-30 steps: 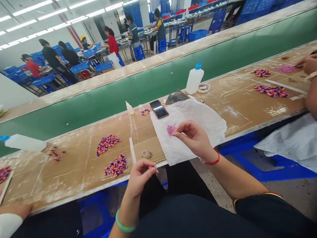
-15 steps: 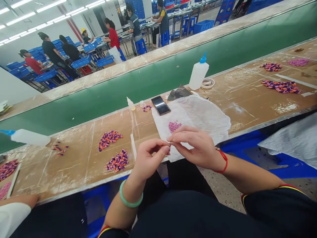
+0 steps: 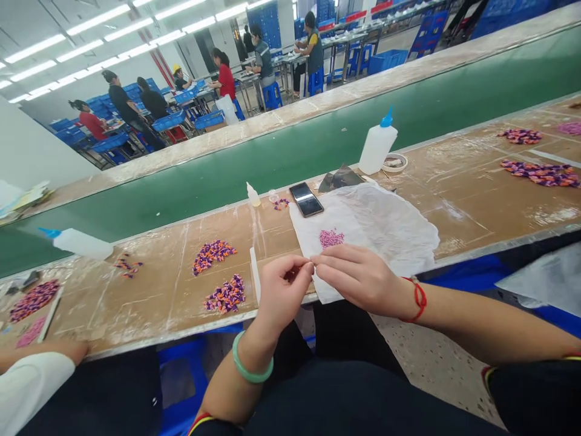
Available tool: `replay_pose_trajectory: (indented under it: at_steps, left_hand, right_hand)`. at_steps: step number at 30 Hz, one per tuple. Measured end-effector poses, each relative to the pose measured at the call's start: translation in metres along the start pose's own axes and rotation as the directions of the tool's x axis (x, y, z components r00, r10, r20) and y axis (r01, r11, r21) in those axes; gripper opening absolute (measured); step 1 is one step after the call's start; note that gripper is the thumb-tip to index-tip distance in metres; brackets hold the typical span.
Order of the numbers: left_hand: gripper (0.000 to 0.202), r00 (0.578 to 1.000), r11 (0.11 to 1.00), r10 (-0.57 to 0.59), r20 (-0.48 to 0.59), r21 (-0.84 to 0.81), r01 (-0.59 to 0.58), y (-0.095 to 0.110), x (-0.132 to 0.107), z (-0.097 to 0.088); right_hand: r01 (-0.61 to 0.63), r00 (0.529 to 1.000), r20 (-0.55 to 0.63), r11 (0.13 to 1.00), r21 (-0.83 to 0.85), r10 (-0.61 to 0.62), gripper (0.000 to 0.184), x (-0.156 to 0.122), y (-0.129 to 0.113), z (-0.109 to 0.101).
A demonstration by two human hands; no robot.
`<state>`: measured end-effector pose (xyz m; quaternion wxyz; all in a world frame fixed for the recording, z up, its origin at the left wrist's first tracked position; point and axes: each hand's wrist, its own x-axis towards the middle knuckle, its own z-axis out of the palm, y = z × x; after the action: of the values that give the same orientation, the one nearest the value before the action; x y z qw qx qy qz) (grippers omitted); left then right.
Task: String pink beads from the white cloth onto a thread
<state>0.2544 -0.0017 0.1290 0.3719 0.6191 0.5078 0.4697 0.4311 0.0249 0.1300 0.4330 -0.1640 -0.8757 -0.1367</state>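
My left hand [image 3: 285, 292] is closed, thumb and forefinger pinched together at the near edge of the table. Whatever sits in that pinch is too small to make out. Fingertips of my right hand [image 3: 356, 277] meet it there; its fingers lie close together, and what they hold, if anything, is hidden. Just beyond the hands, a small heap of pink beads [image 3: 331, 238] rests on a white sheet [image 3: 385, 224]. To the left lie two piles of purple and orange pieces, a far pile [image 3: 214, 255] and a near pile [image 3: 226, 295].
A phone [image 3: 307, 200], a small dropper bottle [image 3: 253, 195], a white squeeze bottle [image 3: 377, 145] and a tape roll [image 3: 394, 162] stand along the table's back. Another squeeze bottle [image 3: 82, 242] lies left. Beyond runs a green belt [image 3: 281, 142]. Another person's sleeve [image 3: 39, 387] is at lower left.
The view has shifted left, so things appear further right. My right hand's fingers have flattened and drawn together; both hands stay fingertip to fingertip.
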Motion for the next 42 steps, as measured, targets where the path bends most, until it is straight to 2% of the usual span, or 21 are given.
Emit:
replay_pose_trajectory:
  at_steps: [5, 8, 12, 17, 20, 22, 24, 26, 29, 30, 32, 42]
  left_hand:
    - [0.019, 0.994, 0.993, -0.101, -0.038, -0.063, 0.099, -0.007, 0.003, -0.001]
    - [0.018, 0.990, 0.988, -0.129, -0.049, -0.088, 0.124, -0.010, 0.004, -0.003]
    - [0.018, 0.989, 0.985, -0.134, -0.070, -0.118, 0.125, -0.014, 0.002, -0.005]
    - [0.023, 0.990, 0.983, -0.092, -0.106, -0.167, 0.073, -0.020, 0.000, -0.004]
    - [0.024, 0.990, 0.981, -0.061, -0.128, -0.192, 0.036, -0.021, -0.002, -0.005]
    - [0.022, 0.987, 0.986, 0.008, -0.159, -0.164, -0.035, -0.020, -0.004, -0.008]
    - [0.018, 0.966, 0.982, 0.154, -0.206, -0.079, -0.174, -0.017, -0.006, -0.012]
    - [0.014, 0.907, 0.935, 0.352, -0.233, 0.042, -0.352, -0.011, -0.006, -0.017]
    - [0.012, 0.774, 0.805, 0.592, -0.224, 0.195, -0.560, -0.001, -0.006, -0.024]
    - [0.013, 0.747, 0.774, 0.631, -0.210, 0.228, -0.590, 0.001, -0.006, -0.026]
    - [0.013, 0.727, 0.744, 0.662, -0.181, 0.273, -0.610, 0.005, -0.005, -0.028]
    - [0.017, 0.767, 0.736, 0.640, -0.039, 0.316, -0.598, 0.010, -0.007, -0.037]
  right_hand:
    - [0.203, 0.975, 0.105, 0.975, -0.087, -0.194, 0.031, 0.011, 0.006, 0.004]
    - [0.283, 0.953, 0.140, 0.955, -0.089, -0.270, 0.035, 0.015, 0.010, 0.008]
    - [0.318, 0.942, 0.137, 0.946, -0.058, -0.308, 0.034, 0.018, 0.012, 0.011]
    - [0.298, 0.953, 0.061, 0.955, -0.012, -0.297, 0.029, 0.020, 0.012, 0.009]
    - [0.220, 0.975, 0.003, 0.971, 0.092, -0.221, 0.024, 0.021, 0.010, 0.011]
    - [0.074, 0.997, -0.006, 0.971, 0.226, -0.075, 0.019, 0.023, 0.009, 0.013]
    - [-0.128, 0.992, 0.037, 0.919, 0.373, 0.122, 0.013, 0.026, 0.006, 0.012]
    - [-0.308, 0.951, 0.123, 0.814, 0.492, 0.285, 0.009, 0.030, 0.002, 0.008]
    - [-0.455, 0.889, 0.271, 0.663, 0.595, 0.368, 0.010, 0.038, -0.004, 0.001]
    - [-0.481, 0.876, 0.306, 0.633, 0.607, 0.373, 0.011, 0.040, -0.006, -0.001]
    - [-0.500, 0.865, 0.330, 0.612, 0.612, 0.377, 0.011, 0.043, -0.009, -0.003]
    - [-0.440, 0.898, 0.274, 0.712, 0.547, 0.344, 0.012, 0.044, -0.010, 0.001]
